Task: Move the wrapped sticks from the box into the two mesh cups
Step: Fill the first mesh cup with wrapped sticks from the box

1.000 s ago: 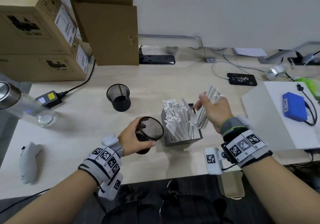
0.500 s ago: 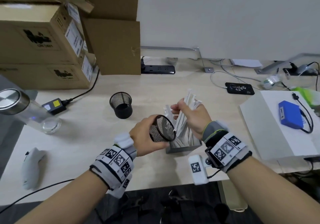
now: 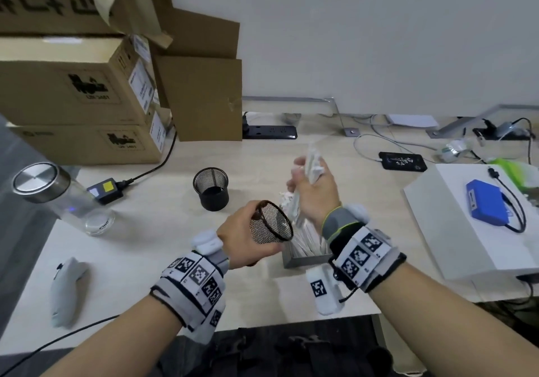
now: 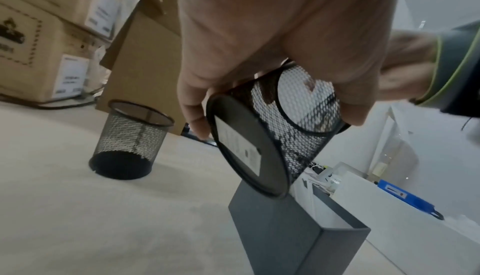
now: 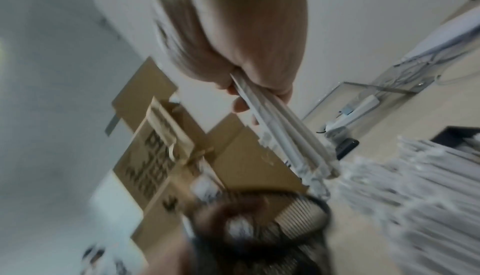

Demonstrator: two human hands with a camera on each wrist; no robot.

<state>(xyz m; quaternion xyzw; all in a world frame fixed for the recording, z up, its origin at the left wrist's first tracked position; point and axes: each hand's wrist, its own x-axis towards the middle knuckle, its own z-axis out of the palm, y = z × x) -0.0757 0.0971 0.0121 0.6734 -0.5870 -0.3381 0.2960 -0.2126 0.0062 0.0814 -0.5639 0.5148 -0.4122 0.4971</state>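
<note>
My left hand (image 3: pixel 242 239) grips a black mesh cup (image 3: pixel 269 226) lifted off the table and tilted, its mouth turned toward the right hand; the cup's solid base (image 4: pixel 241 148) faces the left wrist camera. My right hand (image 3: pixel 309 196) holds a bundle of white wrapped sticks (image 3: pixel 312 164), their lower ends (image 5: pixel 293 148) just above the cup's rim (image 5: pixel 298 207). The grey box (image 3: pixel 306 258) stands beneath both hands with more wrapped sticks (image 3: pixel 306 239) in it. A second mesh cup (image 3: pixel 211 188) stands upright and empty on the table, farther back on the left.
Stacked cardboard boxes (image 3: pixel 81 108) fill the back left. A clear bottle with a metal lid (image 3: pixel 58 199) and a power adapter (image 3: pixel 105 191) lie left. A white box with a blue device (image 3: pixel 487 206) sits right. A power strip (image 3: pixel 269 131) and cables run along the wall.
My left hand lifted the mesh cup off the table and tilted it toward the right. The right hand carried the stick bundle left and turned it more upright above the cup's mouth.
</note>
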